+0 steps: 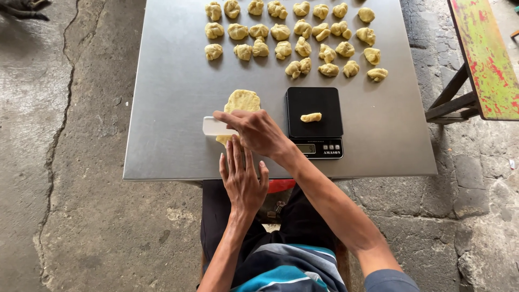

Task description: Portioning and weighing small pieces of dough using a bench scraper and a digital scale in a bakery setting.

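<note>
Here your right hand grips the white scraper edge-down into the flattened dough mid-table, left hand flat, empty, bracing beside it. Scale sits close, small piece on it.

A flattened slab of pale yellow dough lies on the metal table, just left of the scale, its rough upper edge rounded and its near end hidden under a hand. A white plastic scraper, a flat rounded rectangle, stands on edge across the slab's near end, its left part jutting out past the dough.
</note>
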